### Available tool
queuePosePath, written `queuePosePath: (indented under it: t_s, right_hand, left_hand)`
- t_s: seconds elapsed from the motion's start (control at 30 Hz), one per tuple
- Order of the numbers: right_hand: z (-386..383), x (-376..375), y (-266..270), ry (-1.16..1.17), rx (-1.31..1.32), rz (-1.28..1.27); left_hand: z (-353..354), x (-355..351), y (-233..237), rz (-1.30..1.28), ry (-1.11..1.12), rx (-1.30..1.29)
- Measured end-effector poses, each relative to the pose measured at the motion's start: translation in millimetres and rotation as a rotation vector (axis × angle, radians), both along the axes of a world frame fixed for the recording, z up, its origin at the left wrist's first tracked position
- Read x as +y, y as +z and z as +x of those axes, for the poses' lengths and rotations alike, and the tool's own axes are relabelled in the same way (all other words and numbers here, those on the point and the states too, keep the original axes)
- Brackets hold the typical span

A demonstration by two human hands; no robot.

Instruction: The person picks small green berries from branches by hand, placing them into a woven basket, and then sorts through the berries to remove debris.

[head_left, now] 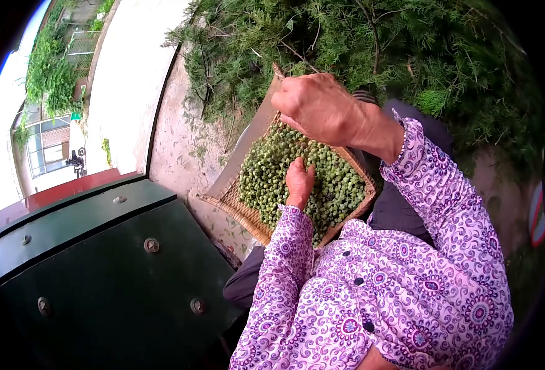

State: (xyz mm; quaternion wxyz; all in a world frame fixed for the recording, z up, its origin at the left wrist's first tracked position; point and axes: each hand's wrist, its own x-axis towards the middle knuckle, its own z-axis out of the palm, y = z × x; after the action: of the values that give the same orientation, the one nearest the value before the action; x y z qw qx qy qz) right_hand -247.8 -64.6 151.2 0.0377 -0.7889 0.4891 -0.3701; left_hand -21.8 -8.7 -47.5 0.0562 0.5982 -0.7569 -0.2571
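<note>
A shallow woven winnowing basket (251, 222) lies on my lap, filled with small green berry-like cones (272, 163). My left hand (300, 182) is down in the middle of the cones, thumb and finger drawn close together, with the other fingers mostly hidden. Over the far right part of the basket, my right hand (322, 110) is raised and curled closed, back of the hand upward. Its fingertips are turned away from view, so I cannot tell what is in them. The basket's tied corner (277, 71) shows just past its knuckles.
Cut conifer branches (346, 43) are heaped beyond the basket and to the right. A dark green metal door panel (112, 265) with round studs stands close on the left. Pale concrete ground (177, 142), strewn with green bits, lies between them.
</note>
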Motion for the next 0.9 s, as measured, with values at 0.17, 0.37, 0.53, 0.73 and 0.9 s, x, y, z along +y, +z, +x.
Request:
queuePosePath:
  t_s: [0.17,0.37,0.53,0.73,0.9]
  right_hand:
    - [0.4,-1.5,9.0,0.033,0.038,0.226]
    - [1.3,3.1,13.5,0.09,0.084,0.333]
    - [23.9,25.0,-11.4,0.309,0.065,0.572]
    - [49.2,37.4,-40.5,0.65,-0.373,0.687]
    - [49.2,40.8,-39.5,0.615,-0.214,0.708]
  left_hand:
    - [-23.6,-9.2,-15.2,0.108,0.095,-0.028]
    - [-8.3,-12.6,6.9,0.297,0.263,0.359]
    - [-8.8,-4.1,100.4,0.513,0.313,0.904]
    - [-5.0,7.7,148.3,0.408,0.301,1.358]
    - [12.5,16.5,149.7,0.375,0.377,1.407]
